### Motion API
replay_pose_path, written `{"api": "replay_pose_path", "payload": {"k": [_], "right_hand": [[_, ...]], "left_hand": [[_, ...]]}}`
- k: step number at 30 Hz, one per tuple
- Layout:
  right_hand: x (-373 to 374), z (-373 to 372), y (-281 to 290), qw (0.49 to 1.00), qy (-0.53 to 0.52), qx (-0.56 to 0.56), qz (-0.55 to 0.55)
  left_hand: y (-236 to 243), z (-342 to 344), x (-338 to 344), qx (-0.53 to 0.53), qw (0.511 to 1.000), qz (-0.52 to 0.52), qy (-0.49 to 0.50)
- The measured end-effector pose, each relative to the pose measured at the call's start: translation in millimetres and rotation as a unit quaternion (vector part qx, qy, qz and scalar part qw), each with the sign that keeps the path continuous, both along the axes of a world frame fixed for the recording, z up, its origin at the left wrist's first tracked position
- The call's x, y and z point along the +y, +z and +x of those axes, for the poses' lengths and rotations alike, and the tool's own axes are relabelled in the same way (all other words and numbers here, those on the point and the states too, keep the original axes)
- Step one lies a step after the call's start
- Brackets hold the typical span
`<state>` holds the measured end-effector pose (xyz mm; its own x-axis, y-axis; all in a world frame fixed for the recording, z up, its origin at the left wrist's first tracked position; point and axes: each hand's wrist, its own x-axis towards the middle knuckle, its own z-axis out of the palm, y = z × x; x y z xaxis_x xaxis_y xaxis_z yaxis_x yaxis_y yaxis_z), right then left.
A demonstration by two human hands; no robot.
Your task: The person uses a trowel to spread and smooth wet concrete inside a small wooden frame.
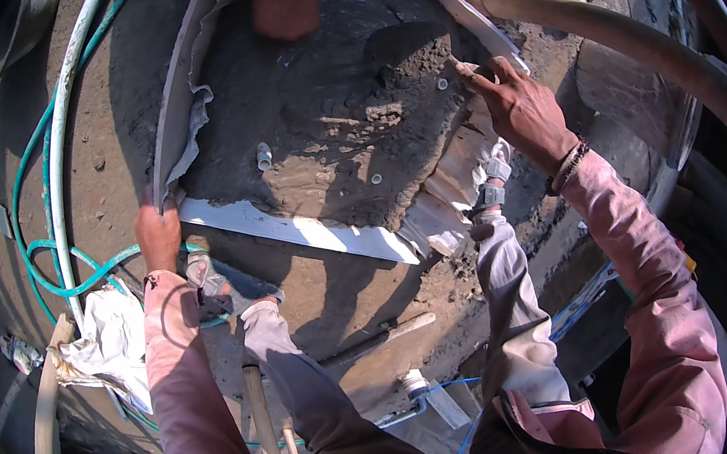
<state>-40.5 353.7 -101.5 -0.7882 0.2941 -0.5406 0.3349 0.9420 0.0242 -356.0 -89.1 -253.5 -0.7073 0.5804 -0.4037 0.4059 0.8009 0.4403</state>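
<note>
The mud lies dark and wet inside a frame of boards, with a thick clump heaped at its right side. On the mud I can see a small pipe fitting and a pale ring. Left of the mud, the person's left hand is curled around the near end of the left board. Right of the mud, the right hand is half bent, forefinger and thumb at the edge by the clump; I cannot tell whether they pinch anything.

The white board runs along the mud's near side, and a crumpled sheet spills from its near right corner. The person's feet stand close in, just beyond the mud's near edge. Farther left of the mud lie a green hose and a white pipe; a stick lies on its near side, and a thick brown pipe curves off to its right.

At the mud's far side a bare limb is blurred and cut off, hand or foot I can't say.
</note>
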Motion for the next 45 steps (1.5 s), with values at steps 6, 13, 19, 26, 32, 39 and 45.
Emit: {"api": "replay_pose_path", "payload": {"k": [6,13,19,26,32,39,45], "right_hand": [[53.3,55.1,-67.4,0.995,-0.071,0.063,-0.038],[29.4,9.0,-7.3,0.989,-0.126,0.072,-0.020],[28.3,-26.7,-61.4,0.992,-0.099,0.077,-0.029],[44.4,85.1,-37.7,0.984,-0.173,0.041,-0.025],[34.0,77.1,-37.0,0.982,-0.152,0.110,-0.034],[32.6,117.2,-20.2,0.978,-0.210,-0.008,0.006],[19.8,75.2,-29.6,0.987,-0.137,0.068,-0.042]], "left_hand": [[-5.4,-0.2,1.6,0.014,0.999,0.043,-0.005],[-2.7,0.1,-0.4,0.021,0.999,0.044,-0.001],[-6.0,-1.3,-1.3,0.010,0.998,0.055,0.002],[-19.2,-7.4,-17.2,0.013,1.000,0.020,-0.010],[-7.0,-1.3,-2.8,0.001,1.000,0.018,0.016],[2.6,-0.2,5.8,-0.010,0.998,0.061,0.009],[8.2,-1.1,10.6,-0.033,0.999,-0.002,0.025]]}}
